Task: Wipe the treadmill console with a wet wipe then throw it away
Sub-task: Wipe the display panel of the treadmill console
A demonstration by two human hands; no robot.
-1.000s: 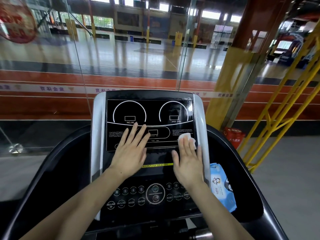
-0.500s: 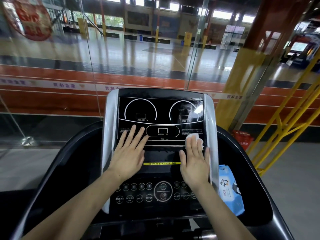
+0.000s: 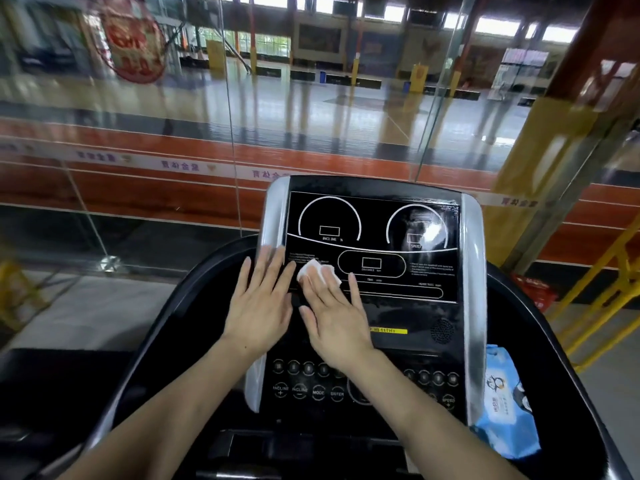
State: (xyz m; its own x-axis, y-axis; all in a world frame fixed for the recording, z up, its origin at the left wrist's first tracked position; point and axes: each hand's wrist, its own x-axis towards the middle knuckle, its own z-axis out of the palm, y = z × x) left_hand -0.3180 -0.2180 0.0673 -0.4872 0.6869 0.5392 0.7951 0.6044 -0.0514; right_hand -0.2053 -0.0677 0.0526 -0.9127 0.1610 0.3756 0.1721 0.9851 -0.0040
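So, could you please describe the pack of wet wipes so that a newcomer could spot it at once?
Find the treadmill console. Beside its silver right edge, low down, lies the wet wipe pack. It is the only soft, light blue thing there, with a cartoon penguin printed on it.

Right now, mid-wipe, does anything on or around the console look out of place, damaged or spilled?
Nothing stands out. The right hand presses the wet wipe flat on the treadmill console, the left hand rests beside it, and the blue wipes pack lies in the right-hand side tray. The bright patch on the speed dial looks like glare.
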